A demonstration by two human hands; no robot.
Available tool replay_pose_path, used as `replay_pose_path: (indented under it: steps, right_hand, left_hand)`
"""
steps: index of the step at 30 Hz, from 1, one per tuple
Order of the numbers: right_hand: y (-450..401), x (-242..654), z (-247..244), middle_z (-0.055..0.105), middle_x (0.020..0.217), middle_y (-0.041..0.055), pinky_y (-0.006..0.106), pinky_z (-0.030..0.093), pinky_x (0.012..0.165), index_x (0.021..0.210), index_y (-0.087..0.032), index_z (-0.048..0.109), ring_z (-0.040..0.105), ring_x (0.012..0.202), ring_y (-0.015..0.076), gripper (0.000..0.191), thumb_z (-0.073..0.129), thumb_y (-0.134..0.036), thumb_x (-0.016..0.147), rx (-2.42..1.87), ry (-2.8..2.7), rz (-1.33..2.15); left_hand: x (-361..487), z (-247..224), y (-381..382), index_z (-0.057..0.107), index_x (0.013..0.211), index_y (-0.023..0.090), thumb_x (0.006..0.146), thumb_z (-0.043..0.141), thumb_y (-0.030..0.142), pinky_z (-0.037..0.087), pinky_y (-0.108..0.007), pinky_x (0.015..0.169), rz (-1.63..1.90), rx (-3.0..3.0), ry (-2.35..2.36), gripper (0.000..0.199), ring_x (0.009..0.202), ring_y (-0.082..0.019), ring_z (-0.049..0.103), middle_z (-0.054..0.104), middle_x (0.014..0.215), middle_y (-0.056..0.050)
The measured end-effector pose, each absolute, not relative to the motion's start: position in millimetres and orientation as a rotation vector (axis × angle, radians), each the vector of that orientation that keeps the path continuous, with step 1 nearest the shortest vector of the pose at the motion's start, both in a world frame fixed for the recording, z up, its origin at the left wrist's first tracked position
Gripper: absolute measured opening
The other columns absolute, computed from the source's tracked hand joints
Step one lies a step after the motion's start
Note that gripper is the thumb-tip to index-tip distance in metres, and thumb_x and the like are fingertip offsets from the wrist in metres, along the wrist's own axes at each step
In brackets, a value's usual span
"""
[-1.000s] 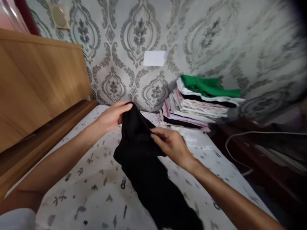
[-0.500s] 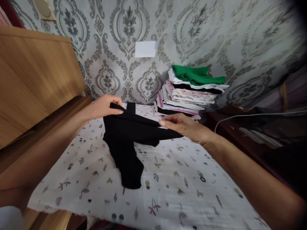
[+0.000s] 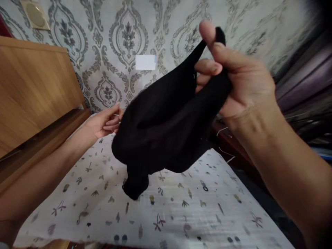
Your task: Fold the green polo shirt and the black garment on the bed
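Observation:
A black garment (image 3: 166, 121) of soft cloth hangs in loose folds over the middle of the table. My right hand (image 3: 233, 72), raised at the upper right, is closed round its upper edge, with part of the cloth looped past the fingers. One narrow tube, a sleeve or a leg, droops at the lower left and reaches the printed cloth. At the garment's left edge is my left hand (image 3: 109, 121), its fingers loosely bent and apart. The fingertips partly pass behind the black cloth, so I cannot tell whether they touch it.
A white cloth with small plant prints (image 3: 166, 214) covers the table. A wooden cabinet (image 3: 33, 93) stands at the left. Behind is a patterned wall with a white card (image 3: 145, 62) and a switch (image 3: 35, 14). A thin white cable (image 3: 227, 155) lies at the right.
My right hand has lifted the black garment up and toward me, off most of the table. My left hand has let go of its edge. The garment now hides the clothes pile.

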State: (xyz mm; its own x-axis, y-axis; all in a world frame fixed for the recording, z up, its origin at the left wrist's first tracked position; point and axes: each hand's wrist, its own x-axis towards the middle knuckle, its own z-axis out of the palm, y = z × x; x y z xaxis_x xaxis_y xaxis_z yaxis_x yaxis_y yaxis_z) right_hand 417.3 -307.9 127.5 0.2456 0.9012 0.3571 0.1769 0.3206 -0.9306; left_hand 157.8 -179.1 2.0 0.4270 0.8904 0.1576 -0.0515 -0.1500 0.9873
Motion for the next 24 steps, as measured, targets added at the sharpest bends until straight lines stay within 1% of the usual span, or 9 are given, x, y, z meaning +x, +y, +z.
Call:
replay_pose_path:
  steps: [4, 6, 8, 12, 16, 18, 20, 22, 24]
  right_hand:
    - [-310.0, 403.8, 145.9, 0.051, 0.068, -0.009, 0.014, 0.033, 0.048, 0.118, -0.032, 0.065, 0.036, 0.044, -0.0018, 0.032, 0.036, -0.026, 0.105, -0.971, -1.18, 0.801]
    - [-310.5, 396.9, 151.9, 0.044, 0.06, -0.0109, 0.014, 0.03, 0.046, 0.108, -0.026, 0.065, 0.034, 0.042, -0.0011, 0.029, 0.036, -0.023, 0.105, -0.921, -1.183, 0.82]
    - [-310.3, 390.9, 154.7, 0.042, 0.058, -0.0116, 0.013, 0.027, 0.046, 0.098, -0.021, 0.062, 0.034, 0.041, -0.0009, 0.028, 0.035, -0.023, 0.105, -0.931, -1.195, 0.792]
    - [-309.2, 392.5, 153.1, 0.043, 0.058, -0.0113, 0.012, 0.024, 0.046, 0.096, -0.019, 0.06, 0.035, 0.041, -0.0016, 0.026, 0.036, -0.021, 0.104, -0.93, -1.163, 0.767]
    - [-309.1, 417.7, 150.5, 0.059, 0.074, -0.0089, 0.012, 0.032, 0.049, 0.134, -0.024, 0.056, 0.04, 0.047, -0.0037, 0.036, 0.037, -0.021, 0.104, -1.012, -1.114, 0.63]
    - [-308.5, 434.7, 148.5, 0.07, 0.109, -0.0003, 0.013, 0.039, 0.055, 0.145, -0.028, 0.049, 0.057, 0.066, -0.0026, 0.043, 0.035, -0.024, 0.104, -1.14, -1.102, 0.469]
    - [-307.8, 451.7, 143.8, 0.058, 0.142, 0.0085, 0.02, 0.045, 0.062, 0.15, -0.027, 0.043, 0.066, 0.1, 0.0115, 0.047, 0.033, -0.028, 0.104, -1.275, -1.105, 0.327]
    - [-308.8, 467.3, 134.1, 0.053, 0.148, 0.0123, 0.028, 0.048, 0.068, 0.152, -0.025, 0.04, 0.058, 0.123, 0.0252, 0.049, 0.033, -0.029, 0.103, -1.323, -1.114, 0.275]
    - [-314.0, 481.9, 116.8, 0.062, 0.136, 0.0118, 0.031, 0.049, 0.072, 0.152, -0.028, 0.041, 0.059, 0.122, 0.0236, 0.049, 0.036, -0.028, 0.103, -1.26, -1.15, 0.308]
  left_hand:
    - [173.1, -13.4, -205.3, 0.065, 0.109, 0.023, 0.075, 0.059, 0.079, 0.06, -0.041, 0.074, 0.753, 1.609, 0.477, 0.066, 0.082, -0.023, 0.07, 0.069, 0.085, -0.007]
    - [186.5, -36.6, -232.1, 0.053, 0.134, 0.028, 0.068, 0.074, 0.071, 0.055, -0.048, 0.092, 0.555, 1.688, 0.353, 0.081, 0.116, -0.03, 0.063, 0.063, 0.127, -0.014]
    - [201.7, -66.1, -264.9, 0.046, 0.143, 0.032, 0.07, 0.081, 0.051, 0.048, -0.05, 0.103, 0.346, 1.804, 0.305, 0.084, 0.13, -0.033, 0.053, 0.056, 0.139, -0.013]
    - [222.0, -120.0, -308.2, 0.054, 0.136, 0.038, 0.079, 0.062, 0.023, 0.046, -0.046, 0.105, 0.398, 1.905, 0.455, 0.06, 0.122, -0.029, 0.059, 0.064, 0.131, -0.006]
    - [204.5, -135.7, -274.2, 0.066, 0.113, 0.026, 0.068, 0.052, 0.017, 0.054, -0.045, 0.09, 0.588, 1.894, 0.729, 0.047, 0.097, -0.028, 0.068, 0.074, 0.103, -0.005]
    - [177.7, -121.3, -236.8, 0.066, 0.097, 0.021, 0.061, 0.052, 0.019, 0.056, -0.042, 0.083, 0.727, 1.939, 0.884, 0.038, 0.087, -0.027, 0.067, 0.072, 0.09, -0.004]
    - [143.8, -92.5, -200.9, 0.063, 0.088, 0.02, 0.06, 0.052, 0.022, 0.055, -0.038, 0.075, 0.842, 1.979, 1.109, 0.03, 0.077, -0.025, 0.065, 0.067, 0.077, -0.002]
    - [109.2, -55.7, -176.6, 0.062, 0.087, 0.019, 0.062, 0.053, 0.025, 0.054, -0.037, 0.071, 1.003, 2.026, 1.311, 0.027, 0.071, -0.023, 0.062, 0.063, 0.073, 0.0]
    - [78.7, -22.1, -167.1, 0.064, 0.093, 0.02, 0.066, 0.052, 0.024, 0.053, -0.038, 0.083, 1.207, 2.127, 1.396, 0.03, 0.087, -0.024, 0.064, 0.066, 0.088, -0.002]
